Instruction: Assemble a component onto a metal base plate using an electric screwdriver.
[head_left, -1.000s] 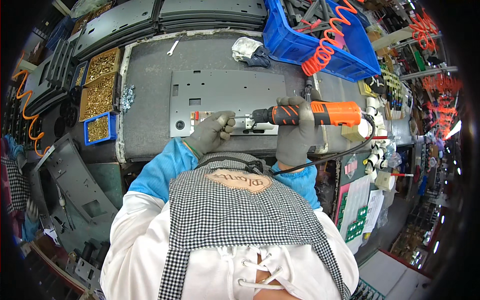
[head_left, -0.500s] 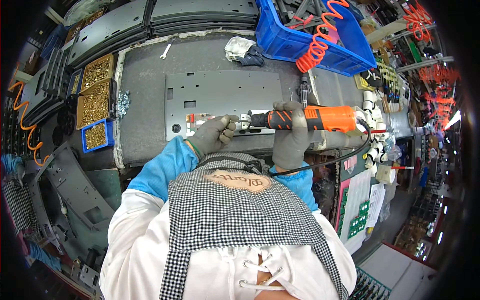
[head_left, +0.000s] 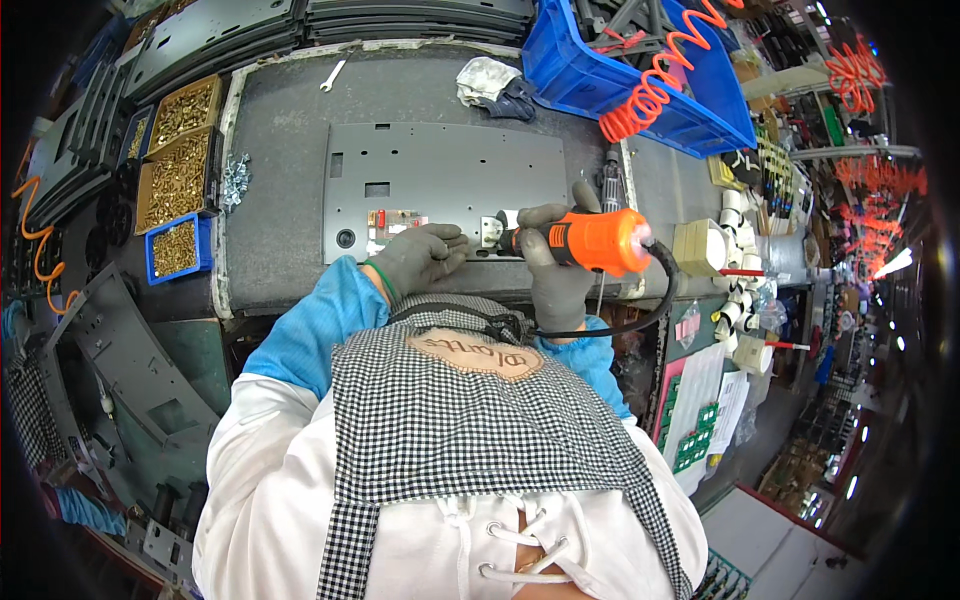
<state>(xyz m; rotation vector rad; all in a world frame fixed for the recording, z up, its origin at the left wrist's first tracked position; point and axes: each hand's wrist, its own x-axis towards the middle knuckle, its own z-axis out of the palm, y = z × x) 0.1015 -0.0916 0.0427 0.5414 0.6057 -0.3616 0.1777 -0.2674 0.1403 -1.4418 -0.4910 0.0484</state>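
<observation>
Right hand (head_left: 553, 262) grip around orange screwdriver (head_left: 590, 241), tip at grey panel (head_left: 450, 175).

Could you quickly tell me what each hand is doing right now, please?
Left hand: resting on the grey metal panel, holding nothing visible.
Right hand: closed around the orange power screwdriver.

Pretty clearly a factory assembly workshop: grey padded tabletop (head_left: 290, 200) with a metal panel (head_left: 450, 180) on it, trays of brass screws (head_left: 178, 150) on the left, a blue parts bin (head_left: 610, 70), orange coiled air hoses (head_left: 650, 85), stacked grey panels (head_left: 220, 35) behind.
</observation>
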